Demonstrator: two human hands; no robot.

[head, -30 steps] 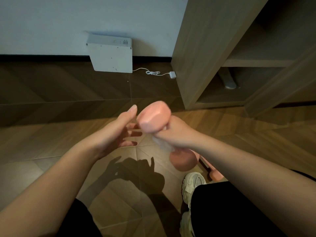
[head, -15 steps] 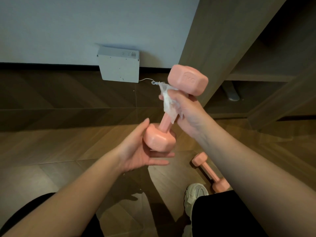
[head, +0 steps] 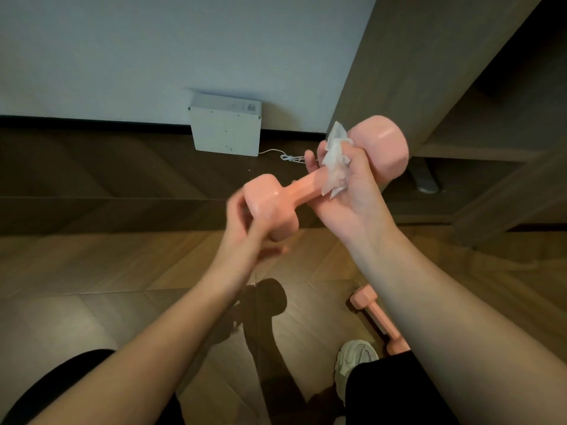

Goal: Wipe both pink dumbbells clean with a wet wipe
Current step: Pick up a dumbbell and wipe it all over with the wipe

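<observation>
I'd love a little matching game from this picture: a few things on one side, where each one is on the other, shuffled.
Things:
1. wet wipe
2. second dumbbell
3. white box
4. held dumbbell

Places:
A. leaning against the wall
B. lying on the floor near the shoe
C. gripped between both hands
D. pressed to the bar by the right hand

Pairs: 1-D, 2-B, 3-A, 4-C

arms: you have both forearms bare, no sleeves
legs: you wear black trousers (head: 395, 394)
foot: you wear a pale chunky sneaker (head: 352, 360)
</observation>
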